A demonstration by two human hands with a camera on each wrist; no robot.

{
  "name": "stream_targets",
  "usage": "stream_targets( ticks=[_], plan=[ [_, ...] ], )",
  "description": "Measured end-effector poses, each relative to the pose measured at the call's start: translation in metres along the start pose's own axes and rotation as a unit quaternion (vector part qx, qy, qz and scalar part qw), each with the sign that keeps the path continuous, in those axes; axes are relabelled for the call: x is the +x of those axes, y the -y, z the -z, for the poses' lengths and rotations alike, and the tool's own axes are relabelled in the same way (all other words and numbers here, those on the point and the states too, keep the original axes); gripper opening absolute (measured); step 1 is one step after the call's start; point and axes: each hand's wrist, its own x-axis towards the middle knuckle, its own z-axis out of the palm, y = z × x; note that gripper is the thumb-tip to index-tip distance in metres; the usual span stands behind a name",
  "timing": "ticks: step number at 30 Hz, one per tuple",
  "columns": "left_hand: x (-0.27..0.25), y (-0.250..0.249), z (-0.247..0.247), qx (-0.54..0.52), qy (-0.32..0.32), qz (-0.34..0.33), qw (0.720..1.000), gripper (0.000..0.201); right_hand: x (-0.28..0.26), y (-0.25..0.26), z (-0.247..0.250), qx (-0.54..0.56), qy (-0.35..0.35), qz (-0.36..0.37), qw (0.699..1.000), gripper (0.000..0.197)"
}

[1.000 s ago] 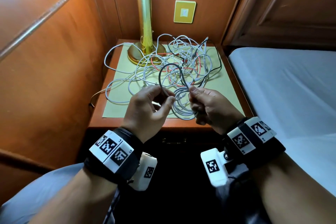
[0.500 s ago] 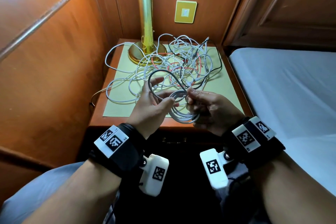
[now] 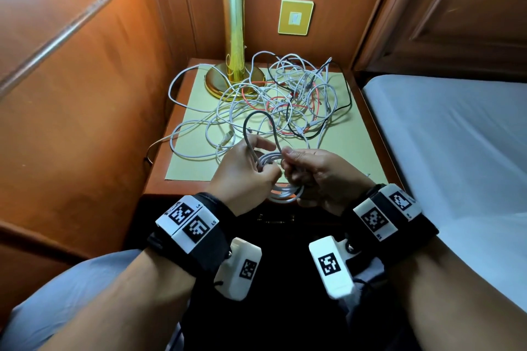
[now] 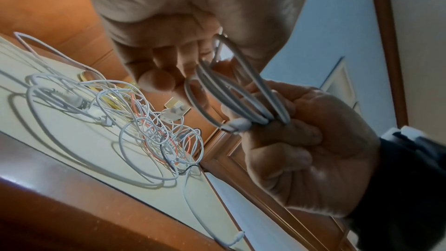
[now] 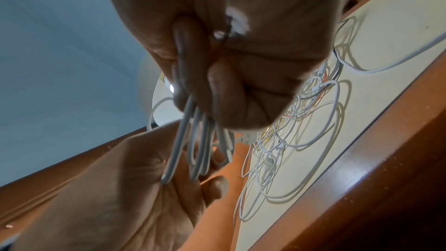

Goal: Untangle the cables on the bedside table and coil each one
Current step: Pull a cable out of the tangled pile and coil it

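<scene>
Spreading over the bedside surface (image 3: 368,151), a tangle of cables (image 3: 285,100) lies beside the lamp (image 3: 233,37). Near its front edge, both grips grasp the white coil (image 3: 285,191): left hand (image 3: 245,177), right hand (image 3: 322,174).

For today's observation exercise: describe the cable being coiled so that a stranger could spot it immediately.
Start at the gold lamp on the bedside table. Come forward past the loose tangle to both hands. The white coil held between them is the only cable wound into neat loops.
</scene>
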Motion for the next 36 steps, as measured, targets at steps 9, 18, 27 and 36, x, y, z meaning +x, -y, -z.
stream_targets(
  ticks=[9, 18, 27, 36],
  plan=[
    [0.002, -0.007, 0.012, -0.124, 0.097, 0.02, 0.987, 0.038, -0.003, 0.007, 0.015, 0.101, -0.017, 0.011, 0.995, 0.029],
    [0.01, 0.015, 0.026, 0.203, 0.05, -0.046, 0.977, 0.02, -0.006, 0.017, 0.028, 0.151, -0.088, 0.075, 0.982, 0.03],
    [0.015, 0.01, 0.048, 0.27, 0.015, 0.045, 0.962, 0.017, -0.006, 0.015, 0.057, 0.001, -0.308, 0.219, 0.926, 0.031],
    [-0.015, -0.014, 0.034, -0.232, 0.165, 0.014, 0.958, 0.013, 0.005, 0.005, 0.058, -0.331, -0.343, 0.234, 0.847, 0.029]
  ],
)
